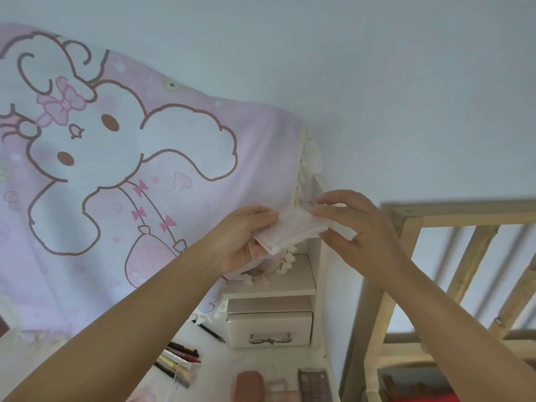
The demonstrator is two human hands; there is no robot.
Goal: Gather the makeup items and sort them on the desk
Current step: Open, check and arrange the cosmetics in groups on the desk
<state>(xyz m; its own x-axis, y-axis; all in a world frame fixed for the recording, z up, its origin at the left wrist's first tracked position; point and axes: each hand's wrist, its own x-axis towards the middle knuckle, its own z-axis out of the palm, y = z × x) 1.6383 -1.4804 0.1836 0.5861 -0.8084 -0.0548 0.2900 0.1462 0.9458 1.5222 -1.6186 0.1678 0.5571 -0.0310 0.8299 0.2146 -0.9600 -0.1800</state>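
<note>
White thin pack [290,230], maybe cotton pads or wipes, is held up in air betw. both hands, above the tabletop [223,369]. Left hand [243,236] grip holds its lower end; right hand [348,224] grip pinches the upper edge, probably to open it. Pencils [179,358] and palette [313,384] lie below.

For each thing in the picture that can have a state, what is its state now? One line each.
Left hand: grips the left end of the white packets.
Right hand: pinches their right end.
White packets: thin stack, held up above the desk.
Drawer: closed.
Pencils: lying in a loose group on the desk.
Palette: lying flat, pans showing.
Pink case: lying flat.
Curtain: hanging down behind the desk.
</note>
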